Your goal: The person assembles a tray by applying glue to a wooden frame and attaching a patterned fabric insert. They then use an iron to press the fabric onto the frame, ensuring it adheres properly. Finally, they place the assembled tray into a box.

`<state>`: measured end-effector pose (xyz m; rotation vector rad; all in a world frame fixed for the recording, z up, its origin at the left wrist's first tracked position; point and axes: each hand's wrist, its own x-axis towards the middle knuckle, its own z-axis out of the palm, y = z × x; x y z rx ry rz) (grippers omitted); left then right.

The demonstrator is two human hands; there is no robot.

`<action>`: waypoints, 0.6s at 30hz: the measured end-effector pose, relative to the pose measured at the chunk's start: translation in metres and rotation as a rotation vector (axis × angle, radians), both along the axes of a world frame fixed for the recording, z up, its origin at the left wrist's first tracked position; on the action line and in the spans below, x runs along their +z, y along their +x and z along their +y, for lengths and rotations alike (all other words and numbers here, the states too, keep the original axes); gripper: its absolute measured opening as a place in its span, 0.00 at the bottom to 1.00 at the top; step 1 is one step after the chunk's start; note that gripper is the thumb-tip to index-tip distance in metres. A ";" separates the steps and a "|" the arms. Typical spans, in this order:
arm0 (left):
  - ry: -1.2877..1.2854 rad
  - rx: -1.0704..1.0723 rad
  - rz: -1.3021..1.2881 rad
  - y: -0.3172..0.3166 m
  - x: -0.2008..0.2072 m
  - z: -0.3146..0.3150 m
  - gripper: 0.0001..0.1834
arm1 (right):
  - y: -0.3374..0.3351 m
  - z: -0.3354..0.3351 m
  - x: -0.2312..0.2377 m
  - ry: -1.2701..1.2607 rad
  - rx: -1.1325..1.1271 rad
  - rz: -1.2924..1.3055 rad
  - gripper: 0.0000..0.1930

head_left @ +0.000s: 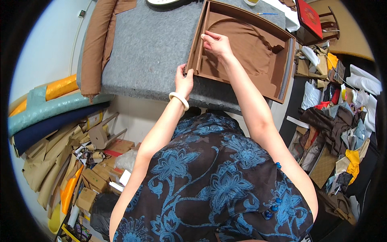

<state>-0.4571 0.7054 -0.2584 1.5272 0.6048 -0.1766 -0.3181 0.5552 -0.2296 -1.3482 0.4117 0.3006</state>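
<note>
A shallow brown fabric-covered box lies tilted across the near right part of the grey table, its open side up. A narrow brown strip runs along inside its left wall. My left hand is closed at the near left corner of the box, thumb and fingers on its edge. Inside the left part, my right hand pinches at the top of the inner strip; its curled fingers partly hide the contact. Loose brown fabric covers the box floor, with a curved brown band lying over it.
A brown fabric roll lies along the left side of the grey felt-covered table. Material rolls and cardboard boxes crowd the lower left. Scraps pile up at right, near a red-topped stool. A thin blue brush lies beyond the box.
</note>
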 end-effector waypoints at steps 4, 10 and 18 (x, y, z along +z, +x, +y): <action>0.051 0.005 -0.005 -0.002 -0.004 0.001 0.22 | 0.000 -0.008 0.005 -0.092 0.034 -0.007 0.23; 0.077 0.011 -0.018 -0.003 0.005 -0.005 0.23 | 0.002 -0.039 -0.022 -0.213 0.107 -0.054 0.24; 0.036 -0.036 0.046 -0.005 0.014 -0.001 0.27 | -0.007 -0.005 -0.029 -0.060 -0.003 -0.070 0.23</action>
